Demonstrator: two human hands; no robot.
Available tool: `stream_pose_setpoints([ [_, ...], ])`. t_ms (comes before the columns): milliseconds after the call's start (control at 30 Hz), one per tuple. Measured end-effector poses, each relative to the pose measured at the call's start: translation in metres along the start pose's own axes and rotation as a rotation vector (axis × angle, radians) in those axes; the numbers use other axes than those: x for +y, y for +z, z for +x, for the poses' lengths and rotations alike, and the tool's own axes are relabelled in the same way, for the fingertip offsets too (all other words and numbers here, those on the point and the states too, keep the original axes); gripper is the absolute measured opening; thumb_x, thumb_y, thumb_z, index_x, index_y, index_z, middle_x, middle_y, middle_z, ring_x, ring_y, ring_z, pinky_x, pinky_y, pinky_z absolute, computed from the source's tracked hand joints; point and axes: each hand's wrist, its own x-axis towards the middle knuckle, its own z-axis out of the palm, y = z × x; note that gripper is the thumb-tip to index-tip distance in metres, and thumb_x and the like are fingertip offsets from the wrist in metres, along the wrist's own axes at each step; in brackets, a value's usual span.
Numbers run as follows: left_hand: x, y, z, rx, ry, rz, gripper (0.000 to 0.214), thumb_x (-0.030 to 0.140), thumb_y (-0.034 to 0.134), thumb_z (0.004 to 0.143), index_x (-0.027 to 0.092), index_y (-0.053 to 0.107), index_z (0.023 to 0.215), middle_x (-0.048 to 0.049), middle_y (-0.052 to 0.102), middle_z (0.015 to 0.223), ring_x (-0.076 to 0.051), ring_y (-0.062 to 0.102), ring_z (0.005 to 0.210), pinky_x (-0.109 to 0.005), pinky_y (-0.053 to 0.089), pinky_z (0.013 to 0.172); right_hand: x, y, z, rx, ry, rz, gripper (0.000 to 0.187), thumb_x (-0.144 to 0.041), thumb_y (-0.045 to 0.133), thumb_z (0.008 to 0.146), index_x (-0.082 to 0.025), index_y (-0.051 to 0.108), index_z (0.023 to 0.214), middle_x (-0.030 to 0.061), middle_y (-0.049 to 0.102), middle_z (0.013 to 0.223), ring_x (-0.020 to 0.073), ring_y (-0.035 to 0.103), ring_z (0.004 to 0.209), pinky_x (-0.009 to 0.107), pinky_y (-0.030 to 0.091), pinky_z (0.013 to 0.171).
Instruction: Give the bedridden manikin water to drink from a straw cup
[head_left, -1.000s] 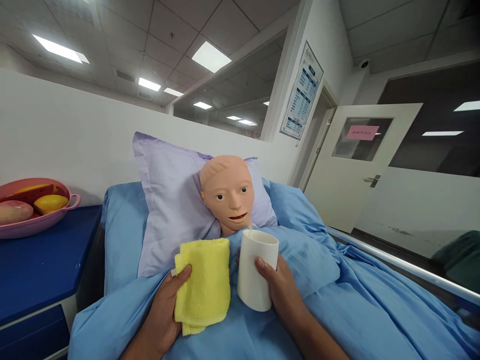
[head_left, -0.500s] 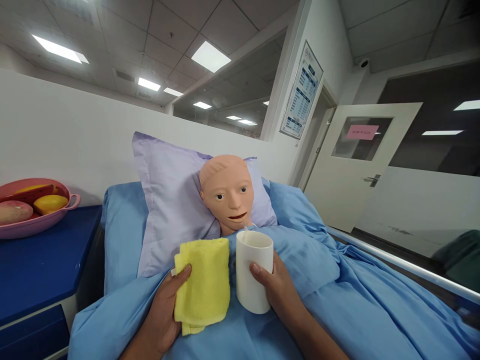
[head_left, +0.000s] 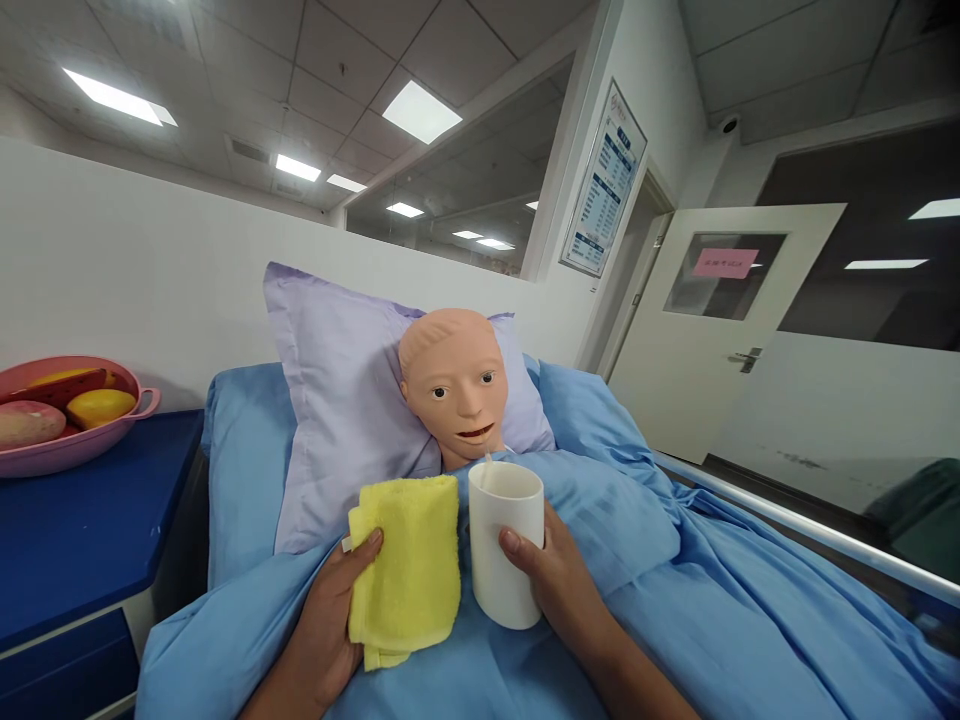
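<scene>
A training manikin point(head_left: 454, 385) lies in a bed, its head on a lilac pillow point(head_left: 341, 420), a blue blanket point(head_left: 675, 610) drawn up to its neck. My left hand point(head_left: 326, 620) grips a folded yellow towel point(head_left: 409, 560) held upright over the blanket. My right hand point(head_left: 559, 580) is wrapped round a white cup point(head_left: 504, 540) just below the manikin's chin. A straw point(head_left: 489, 465) sticks out of the cup near the manikin's mouth.
A blue bedside cabinet point(head_left: 75, 530) at the left carries a pink bowl point(head_left: 75, 445) of fruit. A metal bed rail point(head_left: 810, 535) runs along the right side. Beyond it a white door point(head_left: 720, 330) stands ajar.
My right hand has shifted the cup slightly left, closer to the towel. The left hand and towel have stayed put.
</scene>
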Motion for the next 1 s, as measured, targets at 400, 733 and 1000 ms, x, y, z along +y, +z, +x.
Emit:
stream_pose_setpoints([
  [400, -0.0004, 0.0008, -0.0024, -0.002, -0.003, 0.006, 0.056, 0.025, 0.073, 0.08, 0.014, 0.054, 0.132, -0.015, 0.073, 0.114, -0.032, 0.069, 0.105, -0.043, 0.058, 0.094, 0.0058, -0.0025, 0.0024, -0.008, -0.016, 0.019, 0.053, -0.059, 0.071, 0.075, -0.023, 0.059, 0.112, 0.0041, 0.067, 0.094, 0.0206, 0.06, 0.082, 0.029, 0.05, 0.066],
  [733, -0.001, -0.0008, 0.0009, -0.015, -0.007, -0.001, 0.058, 0.026, 0.074, 0.08, 0.013, 0.053, 0.133, -0.0155, 0.072, 0.115, -0.032, 0.068, 0.107, -0.043, 0.058, 0.094, 0.0046, -0.0027, 0.0007, -0.023, -0.02, 0.018, 0.055, -0.06, 0.071, 0.075, -0.023, 0.058, 0.113, 0.0045, 0.067, 0.097, 0.0205, 0.059, 0.084, 0.03, 0.049, 0.068],
  [1000, -0.0005, -0.0021, -0.0006, -0.014, -0.009, 0.0, 0.059, 0.027, 0.074, 0.079, 0.014, 0.053, 0.133, -0.0155, 0.072, 0.116, -0.032, 0.067, 0.109, -0.043, 0.058, 0.095, 0.0059, -0.0022, 0.0018, -0.023, -0.012, 0.019, 0.055, -0.059, 0.072, 0.074, -0.022, 0.058, 0.113, 0.0051, 0.067, 0.097, 0.0208, 0.06, 0.082, 0.03, 0.049, 0.067],
])
